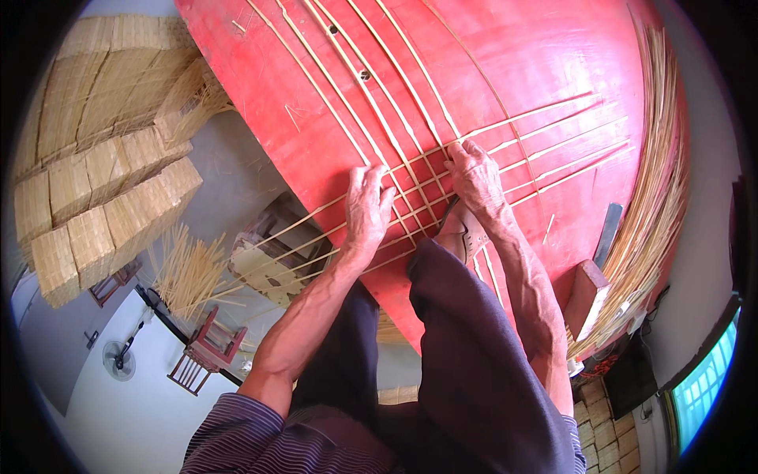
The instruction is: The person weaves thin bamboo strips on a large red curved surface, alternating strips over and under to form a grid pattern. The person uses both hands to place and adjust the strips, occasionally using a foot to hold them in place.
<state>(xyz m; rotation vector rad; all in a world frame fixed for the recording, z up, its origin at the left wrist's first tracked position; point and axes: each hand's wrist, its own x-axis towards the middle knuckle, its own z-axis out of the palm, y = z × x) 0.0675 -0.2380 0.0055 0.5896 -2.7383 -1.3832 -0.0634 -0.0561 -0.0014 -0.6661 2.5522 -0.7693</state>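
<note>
Nearest, a knee in dark cloth rises over the lower part of the red table, and a shoe rests up on it, covering part of the strips just beside the right hand. The left hand is across from it, towards the table's left edge.

As I judge it, the strips look springy and only loosely crossed, so if the shoe shifted or either hand let off, rows could slide out of line or an end flick up; a hard bend could split one. The lengths overhanging the left edge could catch on the left forearm and drag the rows askew.

The lattice of pale strips lies between the two hands, with strips running under both sets of fingers. The right fingers are bunched together, apparently pinched on a strip at the upper crossings; the left fingers curl over a row with the thumb a little apart, and whether they grip it I cannot tell.

Farther out, uncrossed lengths run up towards the table's far edge past two small holes. By the right edge sit a reddish block, a flat bar and a thick bundle. Beyond the left edge are a loose heap, a wooden stool and straw-coloured stacks
</note>
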